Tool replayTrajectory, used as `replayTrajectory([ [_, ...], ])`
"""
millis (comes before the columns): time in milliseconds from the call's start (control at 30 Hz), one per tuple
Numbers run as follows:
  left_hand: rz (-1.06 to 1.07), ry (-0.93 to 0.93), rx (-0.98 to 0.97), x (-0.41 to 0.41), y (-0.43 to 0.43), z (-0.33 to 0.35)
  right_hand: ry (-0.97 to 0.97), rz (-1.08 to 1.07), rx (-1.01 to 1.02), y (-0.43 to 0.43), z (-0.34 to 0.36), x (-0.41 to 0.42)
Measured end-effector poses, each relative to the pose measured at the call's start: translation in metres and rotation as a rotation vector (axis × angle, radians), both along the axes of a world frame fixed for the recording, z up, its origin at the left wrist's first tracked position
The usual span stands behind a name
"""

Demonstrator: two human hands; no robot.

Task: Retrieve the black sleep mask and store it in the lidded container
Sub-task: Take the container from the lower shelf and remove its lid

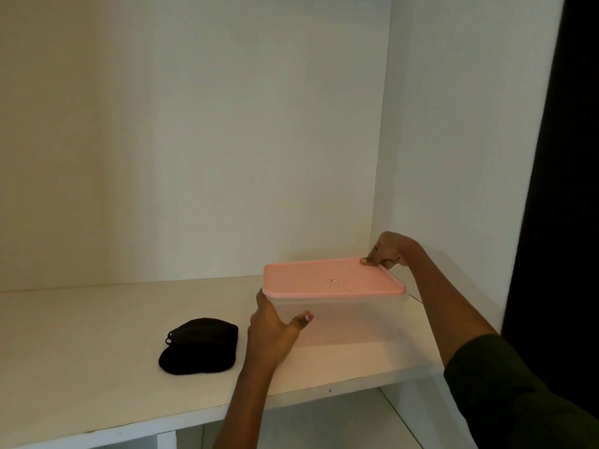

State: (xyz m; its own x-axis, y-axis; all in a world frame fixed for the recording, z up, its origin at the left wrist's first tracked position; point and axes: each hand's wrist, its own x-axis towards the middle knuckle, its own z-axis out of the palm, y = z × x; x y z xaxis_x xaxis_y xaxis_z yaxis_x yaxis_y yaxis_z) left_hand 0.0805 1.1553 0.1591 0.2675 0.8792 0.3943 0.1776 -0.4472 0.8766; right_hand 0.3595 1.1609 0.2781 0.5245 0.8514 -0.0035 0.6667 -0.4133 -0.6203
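Sleep mask [199,345] is laid left of the container [353,319], gripped by the left hand [275,328], lid [324,273] pinched by the right hand [387,251].

The small label [332,281] on the pink lid [308,277] is too tiny to read.

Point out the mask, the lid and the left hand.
mask [199,346]: head view, middle of the black fabric.
lid [308,277]: head view, flat pink top.
left hand [274,332]: head view, back of the hand.
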Motion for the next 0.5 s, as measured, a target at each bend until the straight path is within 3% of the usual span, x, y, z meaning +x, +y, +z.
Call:
replayTrajectory([
  [133,0.004,0.007,0.009,0.001,-0.002,0.0,0.354,0.11,0.081,-0.011,0.011,-0.006],
  [267,-0.006,-0.001,0.011,0.002,0.0,-0.002,0.359,0.116,0.161,-0.02,0.019,-0.007],
  [400,-0.023,-0.023,-0.001,0.001,0.002,-0.002,0.566,0.12,0.509,-0.031,0.044,-0.004],
  [500,-0.022,-0.018,0.003,0.001,0.003,-0.003,0.618,-0.028,0.861,-0.038,0.071,0.002],
])
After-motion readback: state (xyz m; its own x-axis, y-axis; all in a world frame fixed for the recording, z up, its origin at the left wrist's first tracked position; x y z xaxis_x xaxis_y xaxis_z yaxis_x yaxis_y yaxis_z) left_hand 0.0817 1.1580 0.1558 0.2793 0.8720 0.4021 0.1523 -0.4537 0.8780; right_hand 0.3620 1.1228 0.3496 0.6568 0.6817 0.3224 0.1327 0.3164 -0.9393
